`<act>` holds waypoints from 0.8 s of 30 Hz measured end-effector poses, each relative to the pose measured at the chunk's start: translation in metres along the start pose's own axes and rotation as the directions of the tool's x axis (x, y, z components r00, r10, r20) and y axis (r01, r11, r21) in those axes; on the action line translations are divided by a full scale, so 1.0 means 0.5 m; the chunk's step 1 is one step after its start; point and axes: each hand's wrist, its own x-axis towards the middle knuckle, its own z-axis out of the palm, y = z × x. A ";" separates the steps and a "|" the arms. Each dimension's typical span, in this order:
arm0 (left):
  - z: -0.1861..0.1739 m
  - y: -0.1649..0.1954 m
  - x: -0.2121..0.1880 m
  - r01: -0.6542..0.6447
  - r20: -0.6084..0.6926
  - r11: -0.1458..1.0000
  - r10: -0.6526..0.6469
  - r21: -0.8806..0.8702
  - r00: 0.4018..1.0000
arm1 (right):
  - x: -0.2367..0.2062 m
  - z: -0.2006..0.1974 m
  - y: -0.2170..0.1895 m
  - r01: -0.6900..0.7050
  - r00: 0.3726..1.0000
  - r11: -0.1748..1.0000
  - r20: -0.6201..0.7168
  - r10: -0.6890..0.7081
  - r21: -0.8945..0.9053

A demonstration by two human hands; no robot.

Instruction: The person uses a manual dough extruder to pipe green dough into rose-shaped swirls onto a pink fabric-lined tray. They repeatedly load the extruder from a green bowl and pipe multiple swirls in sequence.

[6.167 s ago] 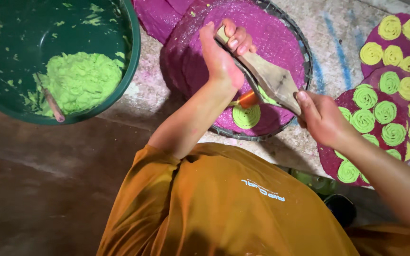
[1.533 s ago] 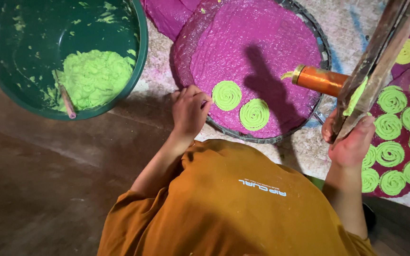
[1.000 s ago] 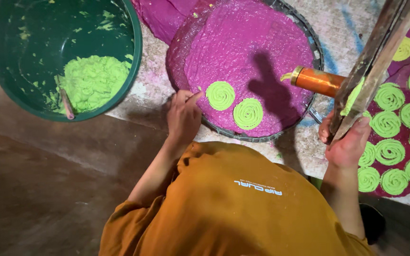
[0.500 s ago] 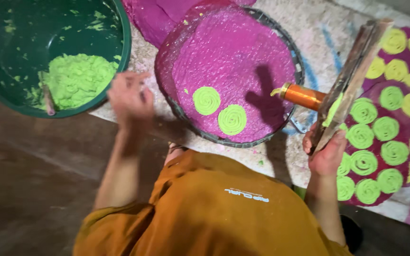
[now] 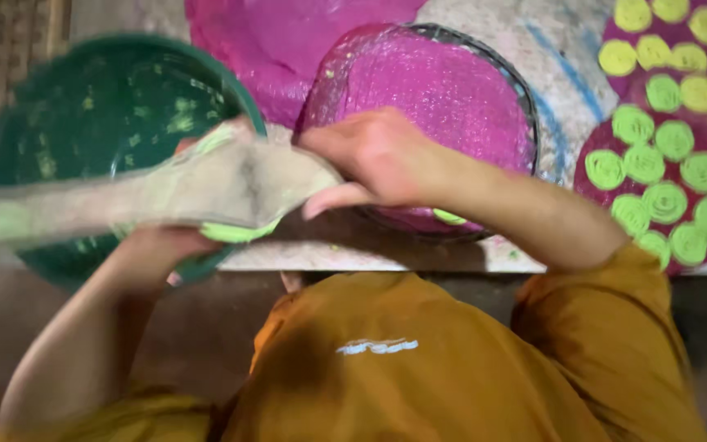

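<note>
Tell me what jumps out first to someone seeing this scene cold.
Dead centre, the right hand and the left hand hold a blurred wooden press smeared with green dough, over the rim of a dark green basin at left. At far right, magenta trays carry rows of bright green and yellow spirals. Behind the hands sits a round magenta-lined tray.

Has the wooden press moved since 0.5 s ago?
Yes. The wooden press has swung left: it stood upright by the spiral-covered mat, and now lies blurred across the green bowl, in both hands.
</note>
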 end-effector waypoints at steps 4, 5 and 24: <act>-0.108 -0.048 -0.090 0.007 0.317 0.995 -0.038 0.098 0.948 | 0.188 0.018 -0.027 0.486 0.874 0.869 0.061 -0.482 -0.096; -0.129 -0.053 -0.111 -0.016 0.384 0.989 -0.042 0.145 0.922 | 0.216 0.019 -0.046 0.519 0.855 0.850 0.071 -0.514 -0.094; -0.325 -0.360 -0.218 -0.006 0.356 1.000 0.004 0.004 0.934 | 0.109 0.102 -0.273 -0.256 0.965 0.868 0.170 0.202 0.426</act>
